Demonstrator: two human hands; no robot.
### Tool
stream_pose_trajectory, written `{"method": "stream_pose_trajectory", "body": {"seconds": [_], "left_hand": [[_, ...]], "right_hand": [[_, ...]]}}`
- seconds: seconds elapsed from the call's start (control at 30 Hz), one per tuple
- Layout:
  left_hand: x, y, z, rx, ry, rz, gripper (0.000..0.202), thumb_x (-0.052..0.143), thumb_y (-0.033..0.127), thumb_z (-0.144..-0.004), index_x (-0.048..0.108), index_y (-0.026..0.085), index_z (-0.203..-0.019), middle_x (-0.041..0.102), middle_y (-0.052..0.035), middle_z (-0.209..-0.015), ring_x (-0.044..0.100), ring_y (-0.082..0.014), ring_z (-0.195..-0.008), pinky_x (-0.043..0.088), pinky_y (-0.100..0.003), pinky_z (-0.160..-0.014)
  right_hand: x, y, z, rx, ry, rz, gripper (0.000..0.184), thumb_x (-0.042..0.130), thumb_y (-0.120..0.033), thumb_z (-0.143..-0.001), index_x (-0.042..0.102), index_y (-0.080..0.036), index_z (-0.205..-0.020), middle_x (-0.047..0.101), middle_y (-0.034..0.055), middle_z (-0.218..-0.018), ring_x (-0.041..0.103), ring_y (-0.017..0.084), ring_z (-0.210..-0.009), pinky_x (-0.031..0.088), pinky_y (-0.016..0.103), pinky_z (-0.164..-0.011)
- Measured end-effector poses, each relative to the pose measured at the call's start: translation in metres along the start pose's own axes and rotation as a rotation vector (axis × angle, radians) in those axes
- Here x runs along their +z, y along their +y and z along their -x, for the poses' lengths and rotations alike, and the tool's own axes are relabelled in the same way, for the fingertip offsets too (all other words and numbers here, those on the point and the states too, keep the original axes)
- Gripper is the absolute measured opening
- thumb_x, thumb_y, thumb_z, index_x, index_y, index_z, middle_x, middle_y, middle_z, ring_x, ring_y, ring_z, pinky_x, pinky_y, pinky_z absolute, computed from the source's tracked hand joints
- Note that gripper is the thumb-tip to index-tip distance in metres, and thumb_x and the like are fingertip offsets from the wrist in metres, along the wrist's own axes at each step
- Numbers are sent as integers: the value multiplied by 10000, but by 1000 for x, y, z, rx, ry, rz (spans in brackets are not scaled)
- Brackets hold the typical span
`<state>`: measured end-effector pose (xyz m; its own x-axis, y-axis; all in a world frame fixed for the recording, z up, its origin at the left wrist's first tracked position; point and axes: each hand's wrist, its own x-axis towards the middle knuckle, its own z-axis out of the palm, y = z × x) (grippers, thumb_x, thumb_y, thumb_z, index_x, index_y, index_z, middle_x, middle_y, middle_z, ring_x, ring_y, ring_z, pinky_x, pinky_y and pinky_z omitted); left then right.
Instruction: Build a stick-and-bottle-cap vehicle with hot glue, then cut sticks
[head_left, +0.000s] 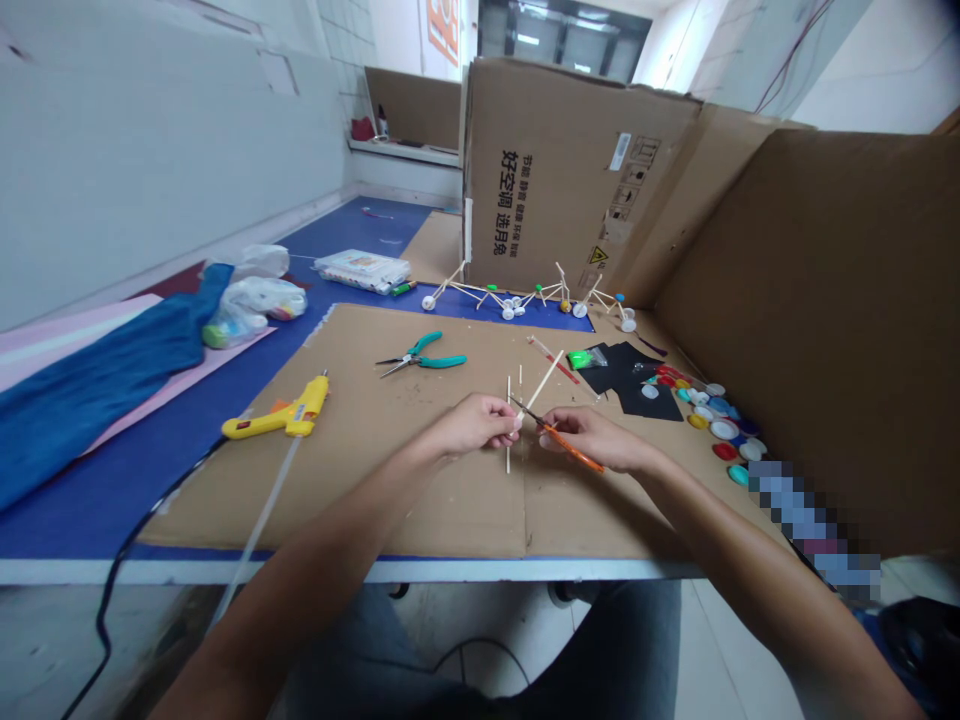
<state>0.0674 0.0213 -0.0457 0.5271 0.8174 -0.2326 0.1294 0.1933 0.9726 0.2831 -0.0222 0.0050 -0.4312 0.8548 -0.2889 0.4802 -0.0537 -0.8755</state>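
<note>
Head view: your left hand (476,422) pinches thin wooden sticks (508,450); your right hand (592,440) grips orange-handled scissors (571,448); a slip could snap the sticks.

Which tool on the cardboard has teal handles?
The pliers, lying unheld on the cardboard; the glue gun is yellow, and the cutters in the right hand are orange.
</note>
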Motion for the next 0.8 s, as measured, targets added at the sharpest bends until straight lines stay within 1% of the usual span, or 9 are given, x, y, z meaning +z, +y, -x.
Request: {"method": "stream_pose_trajectory", "body": {"seconds": [0.17, 0.53, 0.8], "left_hand": [[0, -1, 0, 15, -3, -11, 282, 760, 395, -761, 621, 154, -712, 692, -29, -699, 572, -77, -583, 432, -204, -566], [1, 2, 2, 0, -6, -14, 234, 728, 338, -791, 611, 156, -702, 677, -22, -700, 570, -82, -593, 425, -215, -581], [1, 3, 3, 15, -9, -19, 228, 721, 337, -790, 608, 157, -707, 675, -20, -691, 563, -83, -582, 425, -222, -586]], "right_hand": [[0, 3, -2, -12, 11, 11, 408, 718, -556, -752, 607, -176, -853, 552, -24, -714, 452, 115, -626, 344, 257, -588], [1, 4, -3, -14, 14, -3, 386, 706, -533, -753, 616, -169, -845, 549, -17, -722, 447, 120, -636, 348, 261, -596], [2, 8, -4, -12, 22, -3, 339, 691, -510, -775, 617, -181, -814, 530, -23, -702, 416, 116, -619, 332, 256, -589]]}}
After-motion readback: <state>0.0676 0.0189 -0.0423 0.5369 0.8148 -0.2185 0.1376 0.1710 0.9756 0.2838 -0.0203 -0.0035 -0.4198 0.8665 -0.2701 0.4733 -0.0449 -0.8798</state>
